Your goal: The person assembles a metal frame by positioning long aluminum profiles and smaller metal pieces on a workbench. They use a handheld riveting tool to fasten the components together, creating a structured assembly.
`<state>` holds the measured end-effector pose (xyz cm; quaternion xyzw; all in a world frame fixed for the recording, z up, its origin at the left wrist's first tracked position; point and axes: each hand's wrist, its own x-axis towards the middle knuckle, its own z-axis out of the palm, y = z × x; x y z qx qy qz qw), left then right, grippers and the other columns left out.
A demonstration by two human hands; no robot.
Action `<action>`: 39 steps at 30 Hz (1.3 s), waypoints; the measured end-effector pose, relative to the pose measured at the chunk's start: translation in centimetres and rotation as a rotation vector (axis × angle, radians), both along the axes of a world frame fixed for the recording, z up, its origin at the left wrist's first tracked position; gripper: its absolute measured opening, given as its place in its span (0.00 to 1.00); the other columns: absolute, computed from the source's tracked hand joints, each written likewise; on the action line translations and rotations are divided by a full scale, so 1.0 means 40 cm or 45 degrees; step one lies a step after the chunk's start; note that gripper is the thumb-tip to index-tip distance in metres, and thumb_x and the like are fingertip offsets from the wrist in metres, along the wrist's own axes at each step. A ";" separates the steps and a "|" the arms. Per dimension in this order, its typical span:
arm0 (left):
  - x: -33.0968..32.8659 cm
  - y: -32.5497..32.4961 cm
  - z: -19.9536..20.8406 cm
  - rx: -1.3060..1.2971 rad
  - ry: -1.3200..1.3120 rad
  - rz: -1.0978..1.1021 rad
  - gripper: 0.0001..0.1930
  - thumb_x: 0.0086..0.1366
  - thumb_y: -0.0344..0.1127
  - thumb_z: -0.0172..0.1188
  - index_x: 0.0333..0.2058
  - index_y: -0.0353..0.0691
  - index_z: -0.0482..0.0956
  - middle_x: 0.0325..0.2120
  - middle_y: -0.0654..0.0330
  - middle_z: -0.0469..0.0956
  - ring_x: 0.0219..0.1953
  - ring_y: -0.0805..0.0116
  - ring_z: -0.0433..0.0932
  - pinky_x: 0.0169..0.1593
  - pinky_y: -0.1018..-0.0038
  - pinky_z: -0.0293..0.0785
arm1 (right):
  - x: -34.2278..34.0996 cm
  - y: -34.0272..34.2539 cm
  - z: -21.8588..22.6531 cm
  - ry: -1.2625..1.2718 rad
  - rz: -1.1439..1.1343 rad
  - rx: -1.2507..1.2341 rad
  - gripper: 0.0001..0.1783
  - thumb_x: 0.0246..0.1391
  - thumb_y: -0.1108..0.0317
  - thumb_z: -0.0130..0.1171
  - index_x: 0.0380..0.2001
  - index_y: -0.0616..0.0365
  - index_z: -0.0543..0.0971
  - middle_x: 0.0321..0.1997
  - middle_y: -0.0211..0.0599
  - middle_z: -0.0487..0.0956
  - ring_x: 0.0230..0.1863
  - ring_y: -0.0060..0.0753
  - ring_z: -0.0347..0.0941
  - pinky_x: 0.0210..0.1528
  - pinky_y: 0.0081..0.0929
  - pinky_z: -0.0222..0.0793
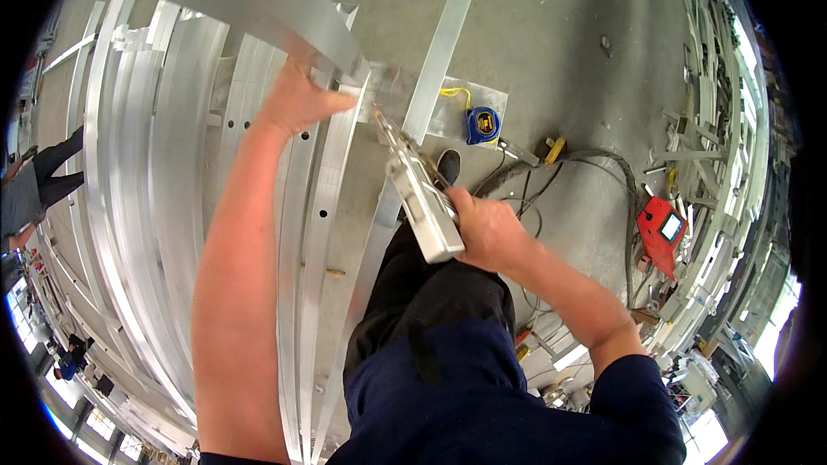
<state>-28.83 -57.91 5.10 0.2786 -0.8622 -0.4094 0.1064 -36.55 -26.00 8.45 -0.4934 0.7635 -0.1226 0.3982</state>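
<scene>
My left hand point(297, 103) is at the end of a broad, shiny metal profile point(250, 0) that slants in from the upper left. The thumb points right and the fingers are partly hidden against the metal. In my right hand point(493, 228) is a silver handheld welding gun point(422, 202) with a narrow nozzle. Its tip points up and left, close to the left thumb and the end of a long metal bar point(336, 155) with round holes. Another long flat bar point(446, 43) runs under the gun and past my leg.
Right of the bar lies a blue tape measure point(484, 124) on a metal plate. Dark cables point(594, 157) curve over the floor toward a red device point(662, 232) with a small screen. Long metal profiles point(185, 120) fill the left side. At far left stands another person point(34, 181).
</scene>
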 end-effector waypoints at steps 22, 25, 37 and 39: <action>0.015 -0.066 -0.175 -0.355 -0.798 -0.190 0.17 0.54 0.43 0.68 0.42 0.46 0.81 0.43 0.58 0.80 0.50 0.54 0.73 0.54 0.57 0.69 | 0.003 0.157 -0.027 -0.036 -0.049 -0.151 0.34 0.40 0.62 0.67 0.50 0.58 0.65 0.28 0.49 0.77 0.32 0.57 0.76 0.37 0.47 0.71; 0.015 -0.059 -0.173 -0.336 -0.703 -0.130 0.16 0.53 0.43 0.69 0.39 0.46 0.82 0.40 0.61 0.81 0.48 0.56 0.75 0.51 0.58 0.70 | 0.003 0.159 -0.030 -0.037 -0.051 -0.167 0.33 0.40 0.62 0.67 0.50 0.58 0.65 0.28 0.48 0.77 0.31 0.57 0.76 0.37 0.47 0.71; 0.024 0.006 -0.264 -0.611 -0.398 0.175 0.09 0.57 0.39 0.60 0.30 0.41 0.84 0.32 0.52 0.81 0.41 0.51 0.78 0.42 0.59 0.75 | 0.009 0.162 -0.034 -0.037 -0.044 -0.182 0.29 0.42 0.64 0.65 0.48 0.57 0.67 0.31 0.46 0.78 0.33 0.54 0.77 0.37 0.46 0.72; 0.033 0.005 -0.282 -0.639 -0.445 0.293 0.08 0.56 0.33 0.59 0.35 0.42 0.82 0.35 0.53 0.79 0.44 0.50 0.77 0.44 0.59 0.75 | 0.010 0.164 -0.032 -0.025 -0.036 -0.193 0.29 0.42 0.64 0.65 0.49 0.57 0.67 0.31 0.46 0.78 0.33 0.54 0.77 0.37 0.47 0.72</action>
